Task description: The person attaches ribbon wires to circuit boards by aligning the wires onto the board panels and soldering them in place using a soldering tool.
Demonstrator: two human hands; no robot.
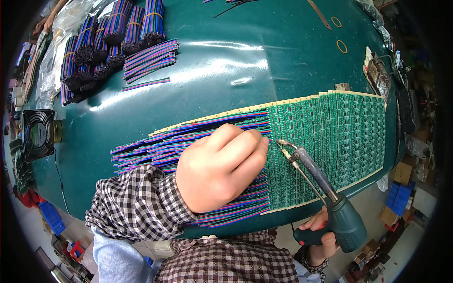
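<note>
My left hand is closed in a pinch near the ends of the coloured wires, its fingertips at the edge of the green circuit boards. What exactly it pinches is mostly hidden, though it appears to be a wire. Wrapped round the handle of a dark green soldering gun is my right hand, below the boards' near edge. The gun's bent metal tip and thin feed tube meet over the boards, just right of my left fingertips. Red, blue and black wires fan out leftward from the boards.
Bundles of wires tied with bands lie at the far left, beside a loose wire pile. A small black fan stands at the left edge. Two rubber bands and a metal soldering stand are at the far right.
</note>
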